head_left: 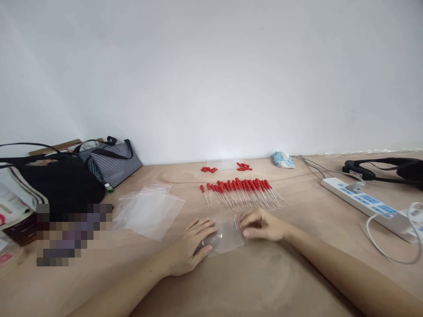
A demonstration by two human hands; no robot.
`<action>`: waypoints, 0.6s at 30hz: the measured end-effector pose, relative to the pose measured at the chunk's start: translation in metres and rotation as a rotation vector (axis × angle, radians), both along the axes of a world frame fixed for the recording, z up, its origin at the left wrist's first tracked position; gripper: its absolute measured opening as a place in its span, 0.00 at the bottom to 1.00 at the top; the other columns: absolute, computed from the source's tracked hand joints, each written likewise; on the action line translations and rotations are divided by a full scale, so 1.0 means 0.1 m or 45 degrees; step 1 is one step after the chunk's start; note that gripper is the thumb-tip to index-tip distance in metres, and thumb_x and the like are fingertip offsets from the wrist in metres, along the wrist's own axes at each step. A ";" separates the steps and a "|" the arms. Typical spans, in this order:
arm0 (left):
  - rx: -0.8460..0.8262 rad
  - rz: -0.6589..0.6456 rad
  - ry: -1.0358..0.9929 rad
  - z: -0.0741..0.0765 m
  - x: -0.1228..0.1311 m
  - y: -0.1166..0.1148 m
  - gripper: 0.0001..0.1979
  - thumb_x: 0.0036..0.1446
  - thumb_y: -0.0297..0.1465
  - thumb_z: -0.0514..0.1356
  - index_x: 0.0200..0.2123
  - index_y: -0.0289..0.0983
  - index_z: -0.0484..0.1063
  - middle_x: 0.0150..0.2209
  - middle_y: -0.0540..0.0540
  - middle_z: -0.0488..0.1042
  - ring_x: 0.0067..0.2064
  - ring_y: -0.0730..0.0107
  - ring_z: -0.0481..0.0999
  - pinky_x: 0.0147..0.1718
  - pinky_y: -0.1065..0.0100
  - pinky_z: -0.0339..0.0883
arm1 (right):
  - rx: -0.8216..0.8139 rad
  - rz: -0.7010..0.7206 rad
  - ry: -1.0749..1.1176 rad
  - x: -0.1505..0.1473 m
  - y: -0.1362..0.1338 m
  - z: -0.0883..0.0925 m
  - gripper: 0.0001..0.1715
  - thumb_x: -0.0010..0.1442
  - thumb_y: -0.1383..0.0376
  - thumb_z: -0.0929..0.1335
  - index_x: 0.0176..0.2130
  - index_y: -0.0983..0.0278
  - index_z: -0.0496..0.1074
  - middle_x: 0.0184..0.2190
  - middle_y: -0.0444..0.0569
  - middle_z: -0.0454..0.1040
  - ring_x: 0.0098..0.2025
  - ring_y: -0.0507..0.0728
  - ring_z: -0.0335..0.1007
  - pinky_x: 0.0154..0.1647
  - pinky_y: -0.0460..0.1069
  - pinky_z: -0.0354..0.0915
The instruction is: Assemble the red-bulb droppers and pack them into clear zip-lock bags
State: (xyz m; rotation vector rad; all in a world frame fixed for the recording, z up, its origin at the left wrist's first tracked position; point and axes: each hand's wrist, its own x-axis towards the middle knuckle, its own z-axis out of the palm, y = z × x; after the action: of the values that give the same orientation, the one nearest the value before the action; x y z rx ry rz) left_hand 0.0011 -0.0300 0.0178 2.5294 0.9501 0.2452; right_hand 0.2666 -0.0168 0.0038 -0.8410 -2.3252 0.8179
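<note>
A small clear zip bag [224, 236] with a red seal strip lies flat on the wooden table [264, 281] in front of me. My left hand [191, 247] rests on the bag's left end, fingers stretched flat. My right hand [262, 225] pinches the bag's right edge at the red seal. Just beyond the bag lies a row of several red-capped glass droppers [243, 192]. Farther back lie loose red caps [209, 169] and bare glass tubes [227, 164].
A stack of clear zip bags [148, 210] lies to the left. Black and striped bags [99, 163] stand at the far left by the wall. A white power strip [370, 202] with cables, black headphones [390, 169] and a blue tissue pack [283, 159] lie on the right.
</note>
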 end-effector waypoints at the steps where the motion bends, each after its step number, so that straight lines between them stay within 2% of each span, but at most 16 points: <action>1: 0.001 0.000 0.000 0.00 0.00 0.00 0.21 0.58 0.35 0.50 0.55 0.43 0.57 0.58 0.47 0.57 0.60 0.61 0.51 0.58 0.52 0.40 | 0.023 -0.153 0.021 -0.02 0.09 -0.01 0.14 0.55 0.58 0.64 0.29 0.63 0.73 0.28 0.46 0.73 0.32 0.52 0.68 0.35 0.48 0.62; 3: 0.008 0.009 -0.005 -0.01 -0.01 0.01 0.22 0.58 0.35 0.50 0.56 0.43 0.57 0.58 0.47 0.57 0.60 0.61 0.52 0.58 0.51 0.41 | 0.167 -0.540 -0.006 -0.11 0.29 -0.02 0.09 0.53 0.64 0.64 0.26 0.65 0.70 0.24 0.46 0.71 0.28 0.52 0.66 0.31 0.46 0.61; 4: 0.010 0.012 -0.006 -0.02 -0.01 0.01 0.22 0.58 0.36 0.50 0.56 0.43 0.57 0.58 0.47 0.56 0.60 0.61 0.52 0.58 0.51 0.41 | 0.232 -0.696 -0.061 -0.18 0.39 -0.02 0.05 0.52 0.68 0.64 0.27 0.65 0.70 0.26 0.46 0.71 0.30 0.52 0.67 0.32 0.46 0.61; 7: 0.010 0.010 0.012 -0.04 -0.03 0.02 0.22 0.58 0.37 0.50 0.56 0.43 0.57 0.59 0.47 0.55 0.60 0.60 0.51 0.58 0.51 0.41 | 0.239 -0.997 -0.332 -0.41 0.64 0.02 0.10 0.50 0.73 0.63 0.35 0.66 0.68 0.34 0.50 0.72 0.35 0.54 0.68 0.34 0.46 0.61; 12: 0.021 0.003 0.046 -0.05 -0.05 0.03 0.22 0.59 0.37 0.49 0.56 0.43 0.56 0.59 0.46 0.55 0.60 0.60 0.51 0.58 0.51 0.41 | 0.165 -1.141 -0.612 -0.70 0.79 0.10 0.13 0.52 0.76 0.60 0.39 0.70 0.66 0.35 0.59 0.71 0.37 0.59 0.70 0.32 0.49 0.62; 18: 0.023 0.015 0.074 -0.04 -0.04 0.01 0.22 0.58 0.38 0.49 0.55 0.40 0.58 0.58 0.45 0.56 0.60 0.60 0.51 0.58 0.52 0.42 | 0.178 -1.119 -0.736 -0.84 0.82 0.13 0.16 0.52 0.80 0.57 0.40 0.76 0.65 0.36 0.65 0.70 0.39 0.61 0.70 0.33 0.50 0.64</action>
State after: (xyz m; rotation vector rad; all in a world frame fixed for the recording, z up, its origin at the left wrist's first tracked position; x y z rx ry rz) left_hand -0.0028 -0.0288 0.0137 2.5609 0.9898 0.1860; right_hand 0.1824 0.0654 0.0169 -2.0089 -2.0390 0.0191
